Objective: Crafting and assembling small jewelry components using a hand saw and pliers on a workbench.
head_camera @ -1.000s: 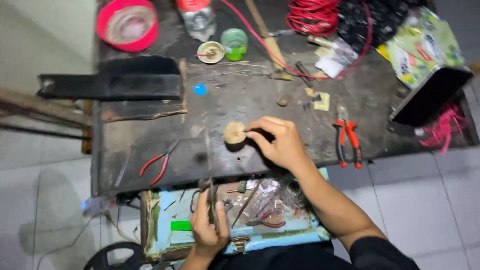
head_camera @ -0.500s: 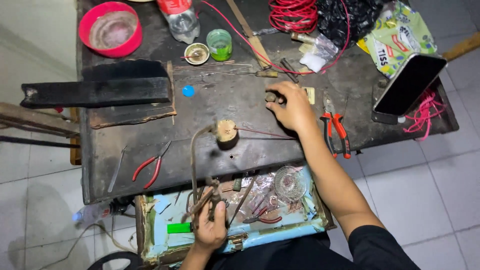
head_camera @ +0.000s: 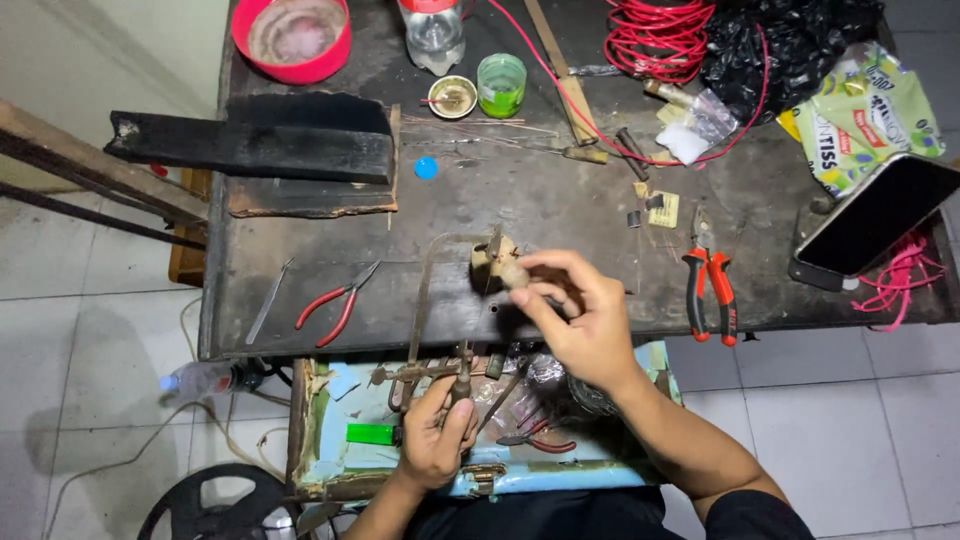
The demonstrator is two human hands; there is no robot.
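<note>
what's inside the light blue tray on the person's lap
The light blue tray holds a green lighter, red-handled pliers and clear plastic bits. The left hand and right hand cover the rest.

— How many pliers lie on the table (head_camera: 300, 310)?
— Two: red-handled pliers (head_camera: 335, 302) at the left, red-and-black pliers (head_camera: 708, 290) at the right
— And the rest?
— One red bowl (head_camera: 291, 38), one green cup (head_camera: 501, 84), one phone (head_camera: 880, 214), one blue cap (head_camera: 427, 168)
</note>
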